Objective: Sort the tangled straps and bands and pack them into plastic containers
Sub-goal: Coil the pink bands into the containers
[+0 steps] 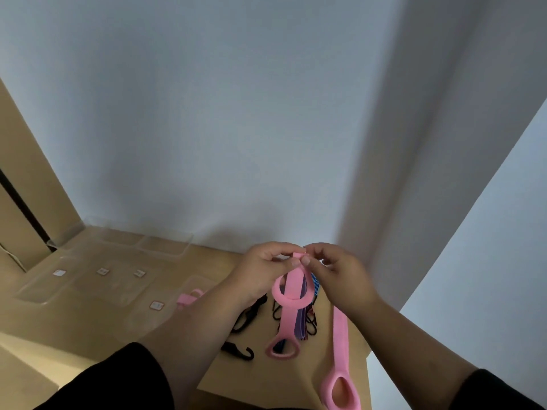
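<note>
Both hands hold one pink band (288,287) up over the tabletop (207,261) — left hand (260,267) and right hand (334,267) each pinch its top end. Pull slowly, so the loops below come free — then put it in a clear container (165,247).

We count three pink bands: one held up in the hands (291,287), one flat at the right edge (340,350), one in a container on the left (189,298). Black straps (245,318): at least three pieces, tangled, exact count unclear. One striped band bundle (305,324). Clear plastic containers (165,247): about six, edges blurry. Two hands.
</note>
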Motion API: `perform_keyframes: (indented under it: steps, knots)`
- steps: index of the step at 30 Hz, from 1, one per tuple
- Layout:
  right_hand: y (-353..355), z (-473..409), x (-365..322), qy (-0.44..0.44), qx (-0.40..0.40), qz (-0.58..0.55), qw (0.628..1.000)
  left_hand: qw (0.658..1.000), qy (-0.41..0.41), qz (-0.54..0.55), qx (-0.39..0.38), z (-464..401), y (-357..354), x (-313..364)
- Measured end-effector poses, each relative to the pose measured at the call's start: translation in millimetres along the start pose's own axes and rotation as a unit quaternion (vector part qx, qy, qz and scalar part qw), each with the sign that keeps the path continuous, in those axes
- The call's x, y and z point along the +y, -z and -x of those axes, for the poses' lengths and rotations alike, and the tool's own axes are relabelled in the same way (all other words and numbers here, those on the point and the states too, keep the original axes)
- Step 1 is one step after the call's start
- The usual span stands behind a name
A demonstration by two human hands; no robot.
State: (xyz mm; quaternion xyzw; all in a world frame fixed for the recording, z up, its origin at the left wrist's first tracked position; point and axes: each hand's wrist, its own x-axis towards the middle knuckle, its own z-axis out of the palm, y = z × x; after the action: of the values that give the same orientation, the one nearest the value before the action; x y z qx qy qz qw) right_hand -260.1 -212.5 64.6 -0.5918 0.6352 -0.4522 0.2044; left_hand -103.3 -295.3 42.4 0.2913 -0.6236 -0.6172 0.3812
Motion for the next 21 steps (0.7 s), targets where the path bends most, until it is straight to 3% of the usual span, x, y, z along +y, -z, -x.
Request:
perform_keyframes:
  steps: [6,10,14,21]
  knots:
    - [-8.1,-6.6,-4.6,-0.074,-0.049,-0.086,0.992,1.000,0.004,0.016,0.018,0.2,10.9,-2.9]
    - [-11.8,-13.8,-5.9,-0.108,-0.017,-0.112,0.988,0.999,0.035,0.036,0.014,1.5,14.8,-2.8]
    - [-11.2,-21.0,-14.8,-0.080,0.011,-0.108,0.991,0.997,0.066,0.016,-0.040,12.3,16.1,-12.3]
    - [-13.0,-32.9,-21.2,-0.016,0.013,-0.070,0.997,0.989,0.141,0.014,-0.032,32.0,11.3,-32.8]
